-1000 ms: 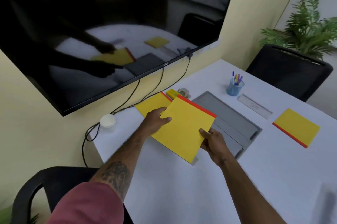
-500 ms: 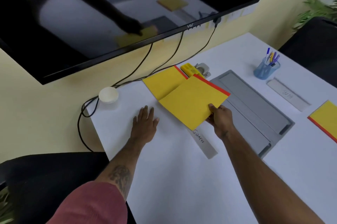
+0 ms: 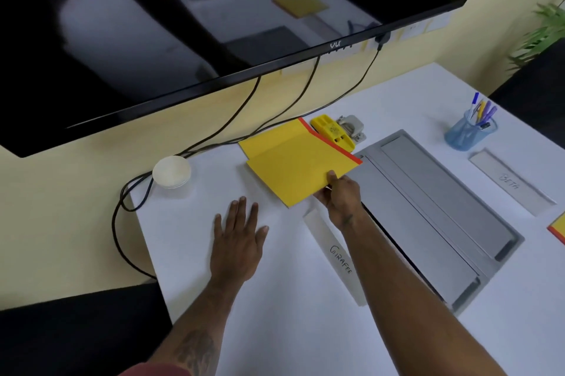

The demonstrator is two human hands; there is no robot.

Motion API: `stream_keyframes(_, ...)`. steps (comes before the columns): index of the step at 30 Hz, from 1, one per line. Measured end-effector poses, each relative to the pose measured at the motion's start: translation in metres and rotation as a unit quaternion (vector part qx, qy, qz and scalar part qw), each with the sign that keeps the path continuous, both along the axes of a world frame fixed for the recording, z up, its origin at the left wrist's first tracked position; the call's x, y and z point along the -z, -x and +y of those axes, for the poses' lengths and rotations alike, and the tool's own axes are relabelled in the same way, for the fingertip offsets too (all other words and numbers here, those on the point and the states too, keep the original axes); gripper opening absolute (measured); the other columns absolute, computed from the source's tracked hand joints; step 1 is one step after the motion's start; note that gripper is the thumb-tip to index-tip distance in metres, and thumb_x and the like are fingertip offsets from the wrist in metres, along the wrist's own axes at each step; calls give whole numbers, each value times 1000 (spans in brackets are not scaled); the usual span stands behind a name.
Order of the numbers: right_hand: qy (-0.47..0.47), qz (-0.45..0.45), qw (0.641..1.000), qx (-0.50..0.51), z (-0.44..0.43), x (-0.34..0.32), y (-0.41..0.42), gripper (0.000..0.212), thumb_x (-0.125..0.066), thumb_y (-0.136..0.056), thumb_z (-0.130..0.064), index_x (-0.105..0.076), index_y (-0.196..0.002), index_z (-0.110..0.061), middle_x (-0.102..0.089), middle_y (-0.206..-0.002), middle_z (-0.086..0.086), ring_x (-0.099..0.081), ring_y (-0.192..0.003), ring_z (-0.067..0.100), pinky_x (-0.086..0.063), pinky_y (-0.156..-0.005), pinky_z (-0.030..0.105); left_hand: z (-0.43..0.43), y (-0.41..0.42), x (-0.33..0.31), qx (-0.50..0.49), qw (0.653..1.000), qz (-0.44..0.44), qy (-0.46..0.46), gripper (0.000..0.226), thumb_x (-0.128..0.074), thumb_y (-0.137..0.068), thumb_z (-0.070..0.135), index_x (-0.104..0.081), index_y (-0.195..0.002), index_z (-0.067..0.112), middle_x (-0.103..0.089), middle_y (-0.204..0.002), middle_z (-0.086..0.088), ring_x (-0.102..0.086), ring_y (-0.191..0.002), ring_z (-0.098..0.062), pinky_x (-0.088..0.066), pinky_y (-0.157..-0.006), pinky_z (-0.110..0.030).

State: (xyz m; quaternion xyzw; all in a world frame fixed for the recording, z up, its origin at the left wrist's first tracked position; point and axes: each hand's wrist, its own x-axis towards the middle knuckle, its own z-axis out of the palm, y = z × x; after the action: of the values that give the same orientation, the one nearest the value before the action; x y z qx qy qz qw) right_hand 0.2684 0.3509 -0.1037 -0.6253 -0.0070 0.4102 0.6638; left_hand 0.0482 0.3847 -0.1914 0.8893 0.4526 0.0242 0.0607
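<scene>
My right hand pinches the near right edge of a yellow folder with a red spine, thumb on top. It lies almost squarely over a second yellow folder on the white table, which shows only along the far and left edges. My left hand rests flat on the table, fingers spread, to the left of both folders and apart from them. A white label strip marked GIRAFFE lies just under my right forearm.
A grey cable tray lid is set in the table to the right. Behind the folders sit a yellow stapler and a grey punch. A blue pen cup, a BETA strip, another yellow folder, a white puck and dangling cables are around.
My left hand let go of the folder and settled flat on the table. My right hand carried the folder back and left, lowering it over the other yellow folder.
</scene>
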Motion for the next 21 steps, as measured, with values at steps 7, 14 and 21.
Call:
stream_keyframes(7, 18, 9, 1000, 6, 38, 16, 0, 15, -41, -106, -17, -54, -111, -11, -64, -102, 3, -65, -86, 20, -56, -66, 34, 0, 0, 3, -2, 1000, -8, -20, 60, -21, -104, 49, -31, -154, 18, -21, -162, -11, -19, -151, -26, -25, -116, -55)
stream_keyframes(14, 46, 34, 998, 10, 68, 30, -5, 15, -44, -105, -18, -53, -114, -9, -62, -111, 12, -62, -96, 30, -58, -79, 44, 0, 0, 8, -1, 998, -25, -64, 57, -31, -103, 47, -37, -151, 15, -28, -160, -13, -26, -148, -29, -33, -113, -55)
stream_keyframes(21, 90, 16, 995, 32, 79, 36, -14, 11, -49, -103, -18, -55, -98, -10, -62, -109, 14, -62, -91, 30, -55, -59, 35, 1, 1, 15, 5, 995, -42, -93, 57, -35, -104, 46, -37, -151, 14, -29, -160, -13, -27, -148, -29, -34, -112, -56)
